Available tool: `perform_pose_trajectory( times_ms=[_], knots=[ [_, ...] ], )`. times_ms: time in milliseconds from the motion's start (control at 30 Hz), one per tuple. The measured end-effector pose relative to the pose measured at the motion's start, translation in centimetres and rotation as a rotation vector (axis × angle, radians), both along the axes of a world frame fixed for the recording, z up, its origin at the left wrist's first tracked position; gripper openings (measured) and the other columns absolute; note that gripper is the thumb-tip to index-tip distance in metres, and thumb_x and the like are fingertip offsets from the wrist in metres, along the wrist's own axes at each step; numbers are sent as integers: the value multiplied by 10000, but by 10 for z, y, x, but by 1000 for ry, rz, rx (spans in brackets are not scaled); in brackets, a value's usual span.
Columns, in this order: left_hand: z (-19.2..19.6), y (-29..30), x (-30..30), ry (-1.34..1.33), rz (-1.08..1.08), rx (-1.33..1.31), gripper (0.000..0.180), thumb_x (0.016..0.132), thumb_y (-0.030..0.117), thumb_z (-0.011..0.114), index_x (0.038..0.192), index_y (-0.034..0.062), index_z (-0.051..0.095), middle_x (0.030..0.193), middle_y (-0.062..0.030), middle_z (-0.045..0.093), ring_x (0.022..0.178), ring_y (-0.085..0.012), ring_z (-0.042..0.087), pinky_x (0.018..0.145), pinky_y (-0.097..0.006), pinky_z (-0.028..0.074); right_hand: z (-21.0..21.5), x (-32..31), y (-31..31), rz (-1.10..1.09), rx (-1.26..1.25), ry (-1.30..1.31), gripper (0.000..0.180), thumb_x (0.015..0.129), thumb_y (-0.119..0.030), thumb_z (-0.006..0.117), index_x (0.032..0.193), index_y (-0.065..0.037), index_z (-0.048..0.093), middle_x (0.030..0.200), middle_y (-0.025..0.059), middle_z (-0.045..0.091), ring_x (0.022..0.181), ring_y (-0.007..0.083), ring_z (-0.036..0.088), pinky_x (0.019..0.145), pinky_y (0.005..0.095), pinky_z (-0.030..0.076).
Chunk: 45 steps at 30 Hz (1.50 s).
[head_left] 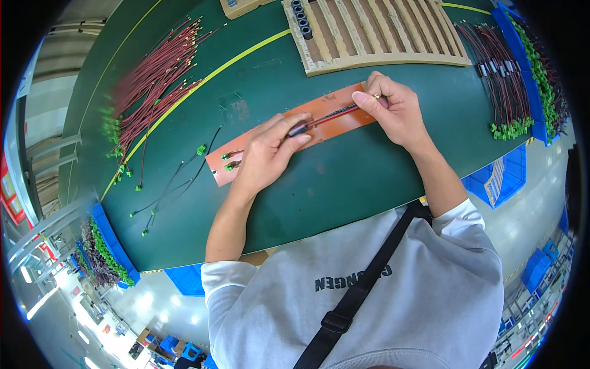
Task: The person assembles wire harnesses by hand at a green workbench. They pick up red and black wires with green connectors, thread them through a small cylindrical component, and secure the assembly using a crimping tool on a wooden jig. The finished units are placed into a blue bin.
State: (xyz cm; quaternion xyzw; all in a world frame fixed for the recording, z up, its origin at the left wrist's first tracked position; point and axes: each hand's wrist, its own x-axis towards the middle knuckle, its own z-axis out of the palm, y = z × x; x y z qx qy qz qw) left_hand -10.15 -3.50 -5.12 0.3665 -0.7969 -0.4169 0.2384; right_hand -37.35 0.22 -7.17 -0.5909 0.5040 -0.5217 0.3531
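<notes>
A long orange board (pixel 335 128) lies slantwise on the green table in front of me. My left hand (pixel 268 150) is closed over its left half, thumb and fingers pinching a small black cylinder (pixel 298 129), like a ferrite core. From the cylinder, red and black wires (pixel 335 115) run to the right above the board. My right hand (pixel 396 111) pinches their far ends between thumb and forefinger near the board's right end. Beside my left hand, green connectors (pixel 232 165) with short dark-red leads sit at the board's left end; my hand hides where the leads run.
Red wires (pixel 163 80) with green connectors lie spread at the far left. Loose black wires (pixel 184 175) lie nearer. A slotted cardboard tray (pixel 381 61) holding several black cylinders stands behind the board. Wires with cylinders (pixel 501 74) lie at right, beside a blue bin (pixel 522 67); another blue bin (pixel 114 243) is at left.
</notes>
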Motion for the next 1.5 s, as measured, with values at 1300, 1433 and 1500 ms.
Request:
perform_pose_trajectory(
  times_ms=[1300, 1433, 1500],
  knots=[
    [8, 3, 17, 16, -61, 179, 249, 1010, 192, 659, 1176, 10, 689, 1015, -115, 710, 900, -229, 689, 832, -344, 542, -5, 2, -2, 14, -12, 10, 322, 938, -191, 789, 748, -26, 587, 718, 12, 504, 681, 132, 438, 652, 306, 392],
    [19, 3, 13, -55, -50, 246, 240, 1003, 190, 665, 1148, 0, 686, 1044, -138, 714, 897, -230, 684, 817, -356, 535, 2, 6, 3, 3, 20, -141, 304, 932, -145, 789, 741, -27, 585, 718, 5, 513, 699, 94, 464, 639, 282, 399],
    [35, -2, 10, -122, -92, 171, 216, 995, 180, 670, 1094, -8, 701, 998, -146, 708, 860, -226, 677, 771, -361, 523, 1, 10, 4, -26, -10, -191, 292, 928, -120, 790, 740, -31, 586, 736, -4, 540, 697, 65, 471, 621, 263, 404]
  ],
)
